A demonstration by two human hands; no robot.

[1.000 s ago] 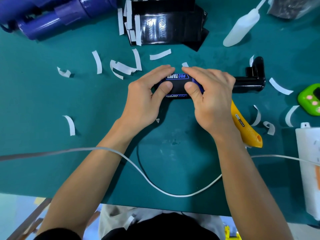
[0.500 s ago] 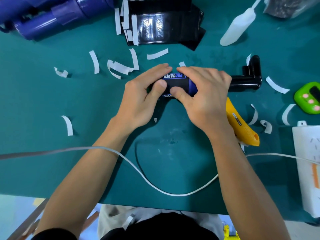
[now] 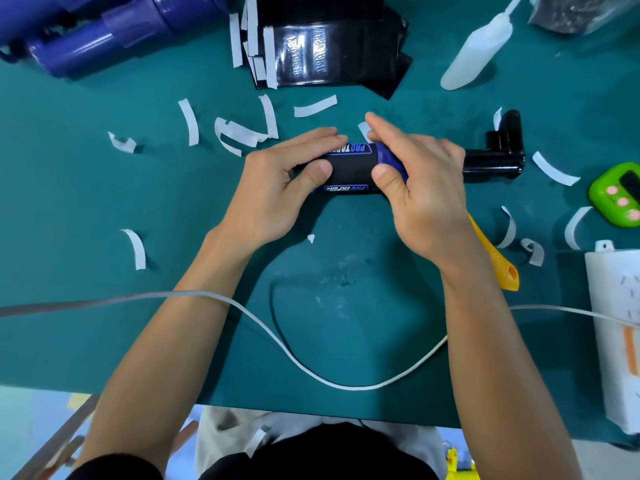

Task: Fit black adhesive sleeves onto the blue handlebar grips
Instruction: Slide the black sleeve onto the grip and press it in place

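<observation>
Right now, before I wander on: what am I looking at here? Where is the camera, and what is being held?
No machine: the two grips are a person's bare hands, filmed from a camera worn on their head, looking down. The left grip and right grip both hold a blue handle with a black sleeve wrapped round it, thumbs pressing on it. On the green table lie white paper strips, a stack of black sleeves, a yellow knife and a white cable.

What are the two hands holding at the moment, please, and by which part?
Both hold the blue grip: the left hand grips its black-sleeved left part, the right hand its bare blue right part.
</observation>
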